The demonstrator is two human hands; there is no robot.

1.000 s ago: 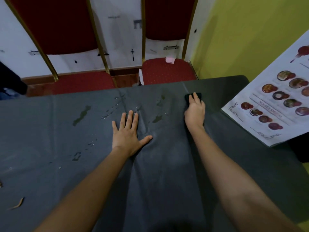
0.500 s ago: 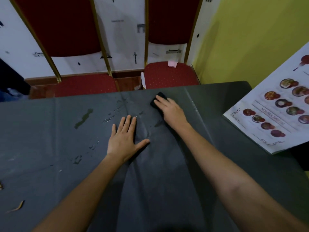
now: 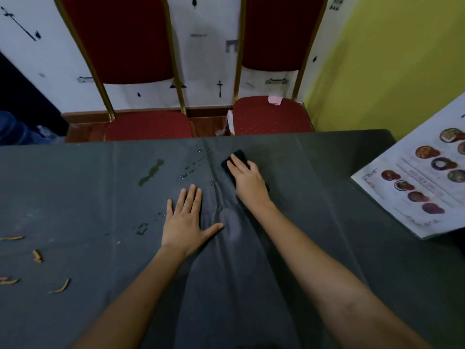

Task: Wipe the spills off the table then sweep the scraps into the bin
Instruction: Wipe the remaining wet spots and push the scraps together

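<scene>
The dark wiping cloth (image 3: pixel 239 156) lies flat on the counter (image 3: pixel 327 248), near its far edge, under the right grip (image 3: pixel 247 180). That grip's fingers lie straight over the cloth and press it down rather than curling round it. The left grip (image 3: pixel 186 220) is spread flat with fingers apart and holds nothing, pinning the counter's grey cover (image 3: pixel 125 197).

The cloth looks thin, soft and light. It will probably crumple if pinched, so a flat palm on its middle suits it best. The cover also looks loose: a ridge of wrinkles (image 3: pixel 221 210) stands between the two grips and may drag along with the cloth.

A green streak (image 3: pixel 151 172), scattered droplets (image 3: pixel 188 172) and a small puddle (image 3: pixel 142 229) lie left of the cloth, not yet wiped. Orange scraps (image 3: pixel 37 256) sit well apart at the left edge. They look dry and light, and wetting them would likely smear them. A menu (image 3: pixel 422 192) overhangs the right side. Two red chairs (image 3: pixel 148 124) stand beyond the counter. No bin is in view.
</scene>
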